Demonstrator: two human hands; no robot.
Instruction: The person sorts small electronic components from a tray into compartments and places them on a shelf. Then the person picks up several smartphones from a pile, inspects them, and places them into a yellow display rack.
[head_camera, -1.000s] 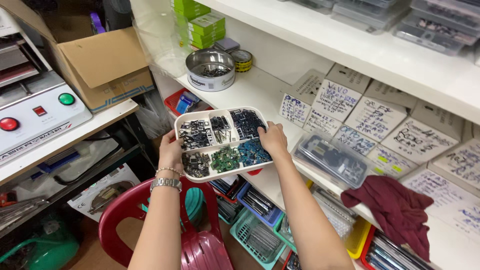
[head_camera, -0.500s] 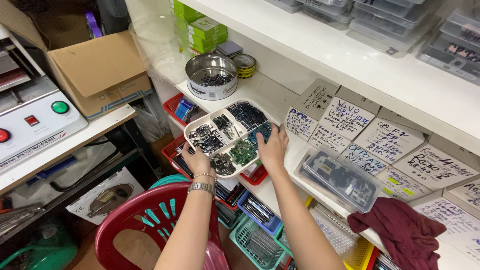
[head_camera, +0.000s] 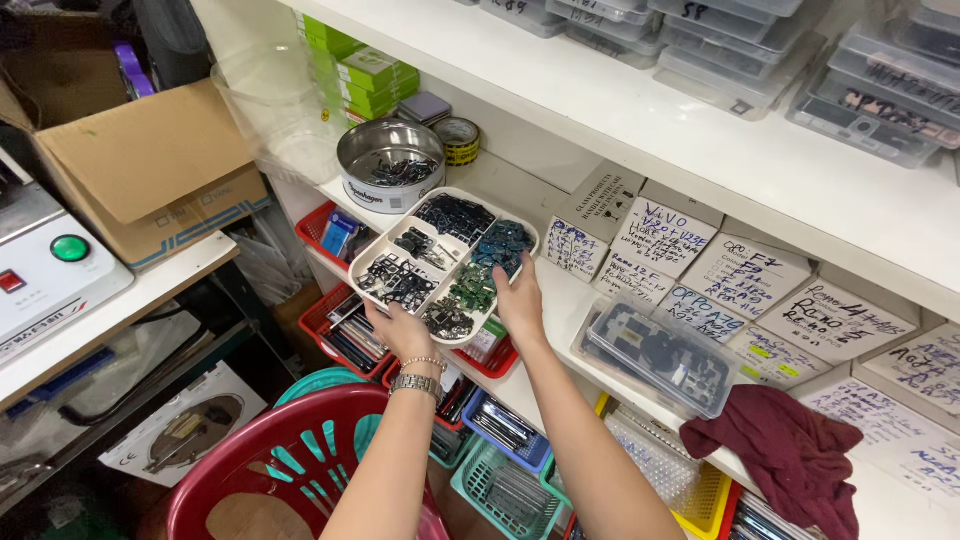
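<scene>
I have both hands, left (head_camera: 400, 328) and right (head_camera: 520, 300), gripping the white compartmented plastic tray (head_camera: 441, 262) of small dark parts; half overhangs the white shelf (head_camera: 560, 300), so tilting risks spilling.

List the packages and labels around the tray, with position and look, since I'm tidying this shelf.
Cardboard box: far left, brown, flaps open.
Green cartons: shelf back, stacked, small.
Handwritten labels: white cards in rows, right of the divided tray held by left hand and right hand.
Clear plastic cases: top shelf, stacked.
</scene>
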